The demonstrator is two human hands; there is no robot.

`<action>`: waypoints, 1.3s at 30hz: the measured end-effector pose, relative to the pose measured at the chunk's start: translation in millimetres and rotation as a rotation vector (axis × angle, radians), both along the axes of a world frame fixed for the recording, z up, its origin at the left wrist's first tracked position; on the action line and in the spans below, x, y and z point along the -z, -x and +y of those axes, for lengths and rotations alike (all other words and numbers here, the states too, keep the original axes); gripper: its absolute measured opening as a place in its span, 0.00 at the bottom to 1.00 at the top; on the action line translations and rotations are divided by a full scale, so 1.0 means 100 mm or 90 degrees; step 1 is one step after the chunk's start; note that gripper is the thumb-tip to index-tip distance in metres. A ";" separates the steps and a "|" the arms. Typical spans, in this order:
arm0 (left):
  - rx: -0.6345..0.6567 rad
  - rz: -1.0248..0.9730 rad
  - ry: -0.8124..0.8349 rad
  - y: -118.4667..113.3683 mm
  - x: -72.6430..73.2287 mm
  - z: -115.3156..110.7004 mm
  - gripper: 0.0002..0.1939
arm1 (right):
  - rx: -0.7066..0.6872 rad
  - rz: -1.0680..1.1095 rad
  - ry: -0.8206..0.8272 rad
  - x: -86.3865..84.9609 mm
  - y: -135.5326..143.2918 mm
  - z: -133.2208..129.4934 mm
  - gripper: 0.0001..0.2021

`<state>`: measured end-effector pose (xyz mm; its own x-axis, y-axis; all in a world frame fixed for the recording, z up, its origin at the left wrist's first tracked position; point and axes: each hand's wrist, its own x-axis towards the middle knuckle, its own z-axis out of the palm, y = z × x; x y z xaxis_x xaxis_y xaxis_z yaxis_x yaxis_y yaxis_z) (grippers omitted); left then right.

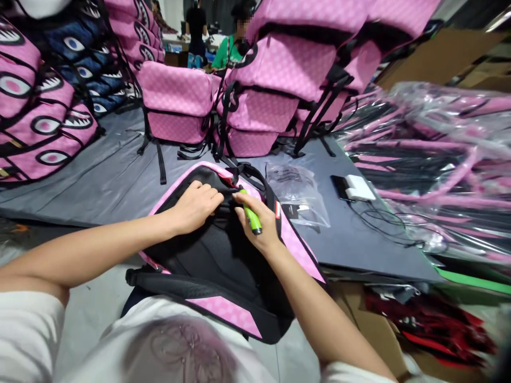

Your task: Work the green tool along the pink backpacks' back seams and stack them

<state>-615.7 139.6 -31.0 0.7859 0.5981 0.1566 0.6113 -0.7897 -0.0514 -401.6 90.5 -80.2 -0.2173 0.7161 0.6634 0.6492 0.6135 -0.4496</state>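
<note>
A black and pink backpack (199,239) leans over the table's front edge against my body, its dark side facing up. My left hand (197,206) is closed on the black fabric near the bag's upper part. Close beside it, my right hand (257,218) holds a lime-green marker (251,213) between thumb and palm, the dark end pointing towards me. The right fingertips reach the dark fabric, and what they pinch there is hidden. A black strap loops at the bag's top, right of the marker.
Stacked pink bags (259,111) stand along the table's (107,181) back. More bags with eye prints (51,125) pile up left. A clear plastic bag (297,191), a phone (340,187) and a white block (359,188) lie right. Plastic-wrapped pieces (439,159) fill the far right. People are behind.
</note>
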 end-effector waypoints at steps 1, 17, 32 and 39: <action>0.009 -0.007 0.023 0.01 -0.03 0.00 0.07 | -0.003 -0.011 -0.031 0.06 0.05 0.03 0.14; -0.072 0.140 0.096 -0.49 0.03 0.72 0.41 | -0.059 -0.039 -0.050 0.14 0.16 -0.40 0.16; 0.020 0.141 0.003 -0.46 0.17 0.48 0.57 | -0.006 0.048 0.033 0.26 0.20 -0.44 0.17; -0.018 0.121 -0.005 -0.47 0.17 0.42 0.48 | 0.106 0.137 0.256 0.19 0.01 -0.34 0.13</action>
<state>-569.1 182.0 -47.6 0.7844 0.6201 0.0126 0.6124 -0.7710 -0.1745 -402.8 57.0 -99.5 0.0341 0.9381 0.3446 0.5895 0.2596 -0.7649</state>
